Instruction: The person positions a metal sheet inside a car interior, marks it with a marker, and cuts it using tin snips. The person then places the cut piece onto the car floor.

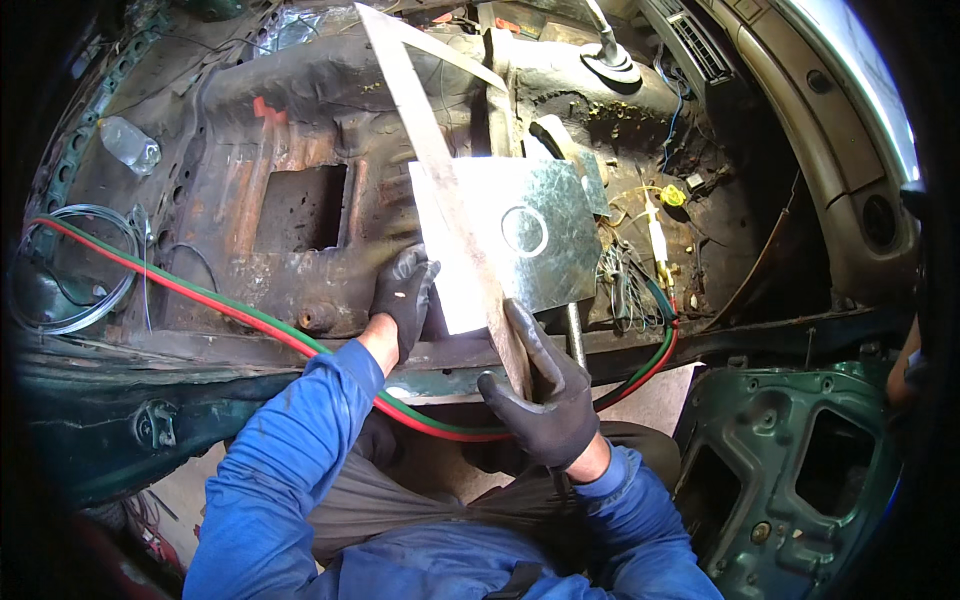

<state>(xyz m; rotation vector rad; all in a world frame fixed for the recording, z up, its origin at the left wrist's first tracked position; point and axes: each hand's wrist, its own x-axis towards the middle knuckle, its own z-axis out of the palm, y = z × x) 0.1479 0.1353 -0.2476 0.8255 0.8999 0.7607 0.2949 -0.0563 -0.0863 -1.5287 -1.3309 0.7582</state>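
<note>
A shiny sheet metal plate [560,270] with a circle marked on it lies tilted before me, over the car floor. My left hand [402,298], in a black glove, is closed on the plate's left edge. Across the plate runs a long, flat metal square [425,125], its shorter leg branching off at the far corner. The near end of the square is held between thumb and fingers of my gloved right hand [548,385], close to the plate's lower edge. A metal rod or handle [575,335] shows partly below the plate.
A rusty car floor [230,200] has a rectangular cut-out [305,208]. Red and green hoses [240,312] cross in front, leading to a torch [657,235]. Coiled wire [125,265] and a plastic bottle [130,145] lie left. A green door [770,420] stands right; a gear lever [607,45] rises beyond.
</note>
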